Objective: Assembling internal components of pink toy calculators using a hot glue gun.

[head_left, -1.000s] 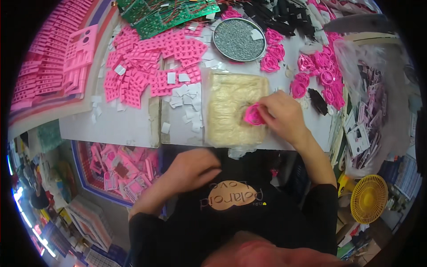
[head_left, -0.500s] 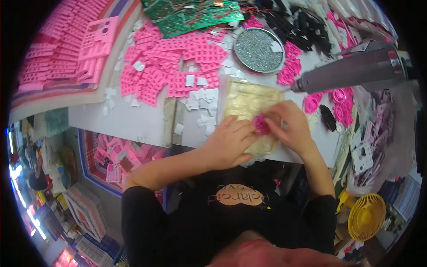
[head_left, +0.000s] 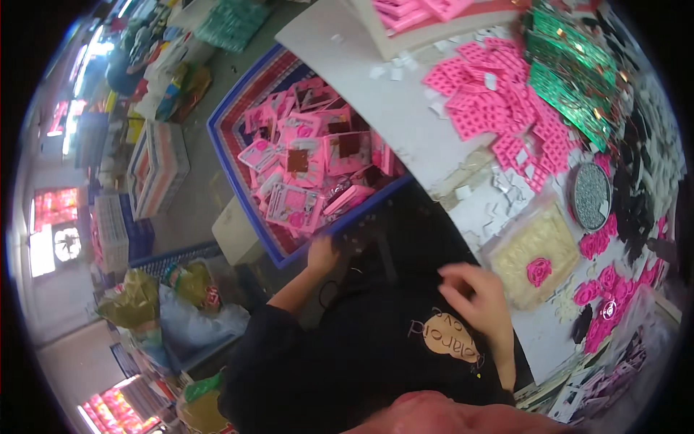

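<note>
My left hand [head_left: 323,254] is at the near edge of a blue-rimmed basket [head_left: 249,210]. Its fingers are hidden, and whether it grips the rim I cannot tell. Inside the basket lie pink plastic casings [head_left: 300,163], some with brown panels. My right hand [head_left: 481,298] hovers by the table edge in front of my chest, thumb and fingers apart, holding nothing. Beyond it a beige pad [head_left: 510,262] in clear wrapping lies on the table, with a coiled pink cord [head_left: 538,272] resting on top.
On the white table [head_left: 383,94] are a heap of pink button-grid pieces [head_left: 477,90], green circuit boards [head_left: 571,79], a round tin of small metal parts [head_left: 590,195] and more pink coils [head_left: 598,242]. A blue crate with bags [head_left: 195,318] stands on the floor at left.
The view has turned to the left. Both hands have left the pink coil, which now lies on the pad. My left hand has moved to the basket; my right has drawn back toward my body.
</note>
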`<move>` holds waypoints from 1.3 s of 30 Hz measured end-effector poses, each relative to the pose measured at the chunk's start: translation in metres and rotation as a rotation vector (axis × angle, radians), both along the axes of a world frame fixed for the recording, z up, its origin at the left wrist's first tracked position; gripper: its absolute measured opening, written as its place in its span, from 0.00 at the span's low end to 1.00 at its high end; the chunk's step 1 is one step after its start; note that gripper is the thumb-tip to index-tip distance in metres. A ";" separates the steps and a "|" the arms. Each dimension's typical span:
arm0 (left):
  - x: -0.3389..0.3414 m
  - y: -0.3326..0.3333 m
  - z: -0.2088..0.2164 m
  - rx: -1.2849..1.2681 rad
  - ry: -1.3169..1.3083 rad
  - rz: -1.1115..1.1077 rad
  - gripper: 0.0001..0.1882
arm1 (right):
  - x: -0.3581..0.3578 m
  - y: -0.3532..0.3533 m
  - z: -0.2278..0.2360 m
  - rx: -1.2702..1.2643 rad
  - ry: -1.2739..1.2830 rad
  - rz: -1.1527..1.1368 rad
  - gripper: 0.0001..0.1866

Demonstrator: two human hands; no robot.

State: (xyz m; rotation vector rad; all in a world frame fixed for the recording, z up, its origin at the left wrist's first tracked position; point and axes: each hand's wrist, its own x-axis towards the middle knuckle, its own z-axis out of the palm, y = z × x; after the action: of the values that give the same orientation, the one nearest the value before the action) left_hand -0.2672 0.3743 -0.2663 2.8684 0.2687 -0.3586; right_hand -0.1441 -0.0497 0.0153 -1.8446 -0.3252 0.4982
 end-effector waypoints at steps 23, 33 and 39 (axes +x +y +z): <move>0.015 0.053 -0.035 -0.266 -0.030 0.174 0.26 | 0.136 0.204 -0.301 -1.124 -0.406 0.749 0.16; 0.048 0.094 0.002 -0.214 -0.236 0.345 0.30 | 0.146 0.233 -0.265 -0.726 -0.638 0.600 0.17; 0.047 0.098 0.019 -0.296 0.046 0.391 0.15 | 0.141 0.207 -0.281 -0.835 -0.371 0.678 0.22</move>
State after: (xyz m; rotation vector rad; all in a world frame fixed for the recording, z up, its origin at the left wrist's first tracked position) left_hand -0.2204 0.4720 -0.2474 2.4487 0.7068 -0.3538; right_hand -0.0035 0.1570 -0.2654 -2.6337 -1.1522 0.8309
